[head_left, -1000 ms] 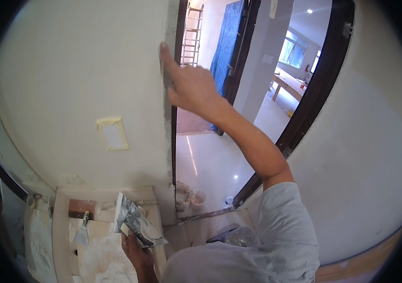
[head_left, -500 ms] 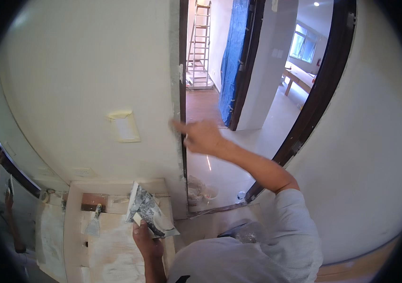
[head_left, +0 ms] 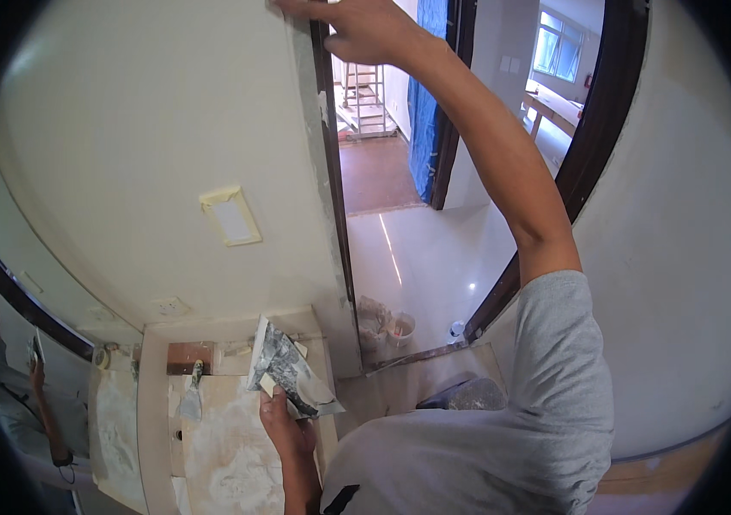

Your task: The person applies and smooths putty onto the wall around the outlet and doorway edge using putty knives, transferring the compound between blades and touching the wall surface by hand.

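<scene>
My left hand is closed round the pale handle of a wide plastering trowel. The blade is smeared with grey and white putty and tilts up over the counter. Raised to the top of the view, my right hand holds nothing that I can see. Its index finger stretches left to the wall edge beside the dark door frame, and the thumb stands apart. The other fingers look curled. A strip of grey filler runs down that wall edge.
A putty knife and a reddish-brown board lie on the dusty counter. Yellow tape borders a wall plate. Beyond the doorway are a bucket, blue sheeting and a ladder. A mirror is at left.
My right hand has moved up along the wall edge, its arm now stretched higher. My left hand keeps the trowel over the counter. The view has shifted slightly.
</scene>
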Available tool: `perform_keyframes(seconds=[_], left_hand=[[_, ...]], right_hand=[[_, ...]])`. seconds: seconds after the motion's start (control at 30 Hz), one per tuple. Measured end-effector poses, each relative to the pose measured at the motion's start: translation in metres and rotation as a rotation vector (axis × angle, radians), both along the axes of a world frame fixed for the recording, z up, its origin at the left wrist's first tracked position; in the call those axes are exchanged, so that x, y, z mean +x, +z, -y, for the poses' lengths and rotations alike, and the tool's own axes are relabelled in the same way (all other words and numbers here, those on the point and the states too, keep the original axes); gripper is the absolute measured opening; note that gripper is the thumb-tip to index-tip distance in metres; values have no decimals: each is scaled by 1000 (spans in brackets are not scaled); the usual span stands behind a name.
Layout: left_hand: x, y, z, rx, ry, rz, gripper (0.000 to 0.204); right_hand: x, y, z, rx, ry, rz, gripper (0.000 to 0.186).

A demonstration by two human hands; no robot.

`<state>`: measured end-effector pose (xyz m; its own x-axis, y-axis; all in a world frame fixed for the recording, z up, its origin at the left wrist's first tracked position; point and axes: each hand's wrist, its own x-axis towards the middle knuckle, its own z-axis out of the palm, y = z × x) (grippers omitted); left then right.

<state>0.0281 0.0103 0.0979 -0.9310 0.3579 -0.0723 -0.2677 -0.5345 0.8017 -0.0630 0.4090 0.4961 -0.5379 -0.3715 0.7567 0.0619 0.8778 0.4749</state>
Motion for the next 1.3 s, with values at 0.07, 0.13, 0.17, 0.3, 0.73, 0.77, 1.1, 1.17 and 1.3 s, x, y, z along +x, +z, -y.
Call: perform_keyframes(seconds=[0.07,0.13,0.17,0.3,0.73,0.77,1.1,1.17,1.3], left_hand=[[3,-1,5,-7,56,18,41],[4,5,4,-19,56,23,41],[4,7,2,-34,52,25,42],[4,5,0,-24,67,35,42],[6,7,2,-62,38,33,44],[8,8,1,-65,49,37,44],[0,-3,5,-120,79,108,45],[-3,-5,4,-102,63,123,42],[-6,-8,5,-67,5,119,39]], right_hand=[[1,-20,13,-5,-83,114,95],[15,-46,12,-13,-140,255,99],[15,-65,2,-34,-136,297,101],[28,-139,16,-131,-168,400,100],[54,-350,39,-219,-221,881,95],[55,-361,36,-228,-220,894,95],[80,-415,32,-556,-48,949,74],[86,-422,38,-638,-125,937,81],[76,-461,56,-686,-100,870,88]])
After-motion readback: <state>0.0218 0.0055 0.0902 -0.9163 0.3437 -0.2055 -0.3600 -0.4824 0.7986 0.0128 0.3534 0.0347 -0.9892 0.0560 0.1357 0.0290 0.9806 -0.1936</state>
